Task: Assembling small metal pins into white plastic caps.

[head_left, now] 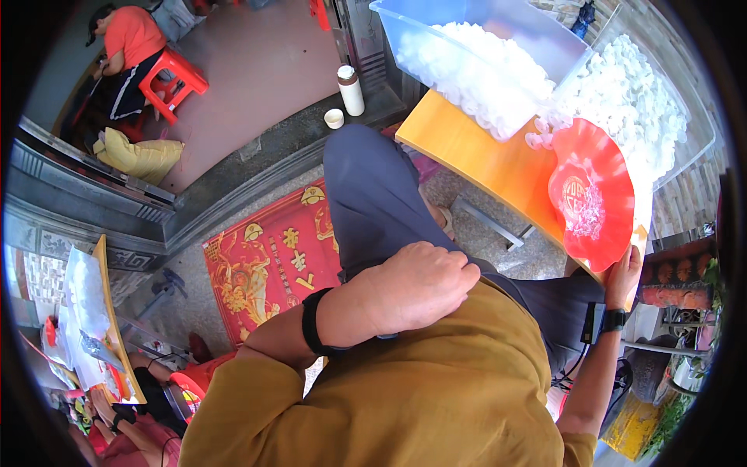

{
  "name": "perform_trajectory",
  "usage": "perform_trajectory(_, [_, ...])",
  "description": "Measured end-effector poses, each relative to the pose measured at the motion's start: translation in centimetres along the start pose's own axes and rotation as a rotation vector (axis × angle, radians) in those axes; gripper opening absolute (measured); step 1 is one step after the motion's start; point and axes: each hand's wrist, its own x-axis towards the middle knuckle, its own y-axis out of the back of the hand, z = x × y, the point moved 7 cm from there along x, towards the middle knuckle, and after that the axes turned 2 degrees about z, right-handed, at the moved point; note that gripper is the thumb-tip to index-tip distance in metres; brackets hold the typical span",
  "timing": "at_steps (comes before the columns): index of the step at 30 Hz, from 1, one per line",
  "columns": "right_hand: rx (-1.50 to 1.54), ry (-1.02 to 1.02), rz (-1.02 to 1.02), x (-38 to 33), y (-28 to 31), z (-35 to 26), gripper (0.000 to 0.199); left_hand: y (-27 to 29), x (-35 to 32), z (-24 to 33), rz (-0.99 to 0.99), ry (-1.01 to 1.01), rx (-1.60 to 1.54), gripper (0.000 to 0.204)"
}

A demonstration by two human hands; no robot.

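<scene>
The left forearm bends across the torso, its left hand curled into a loose fist. The right arm extends forward, the right hand at the near end of the red scalloped tray on the right-side wooden table; whether it grips cannot be told.

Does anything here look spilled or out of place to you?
Yes, slightly: a few loose translucent pieces sit outside the bluish clear bin, beside the red scalloped dish. They look stray because most similar pieces are heaped inside bins. I see nothing clearly damaged.
</scene>
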Motion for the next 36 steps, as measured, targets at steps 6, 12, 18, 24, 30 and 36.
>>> perform_trajectory(6, [0.126, -0.019, 0.078, -0.3, -0.2, -1.4, 0.03, -0.4, 0.5, 1.3, -0.071, 0.01, 0.048, 0.015])
perform_trajectory(12, [0.25, -0.082, 0.152, -0.5, 0.1, -1.0, 0.031, -0.7, 1.8, 2.8, -0.118, -0.046, 0.061, 0.014])
perform_trajectory(18, [0.283, -0.157, 0.182, -1.0, 0.4, -1.3, 0.031, -1.5, 3.5, 3.8, -0.158, -0.101, 0.075, 0.014])
perform_trajectory(24, [0.253, -0.137, 0.24, -1.2, 0.7, -1.1, 0.032, -1.7, 3.9, 3.5, -0.216, -0.1, 0.07, 0.014])
perform_trajectory(30, [0.224, -0.138, 0.227, -1.3, 0.7, -1.6, 0.031, -1.6, 3.2, 2.6, -0.244, -0.05, 0.042, 0.016])
perform_trajectory(36, [0.145, -0.137, 0.23, -1.2, 0.6, -1.9, 0.031, -1.6, 2.6, 1.6, -0.205, -0.042, 0.012, 0.018])
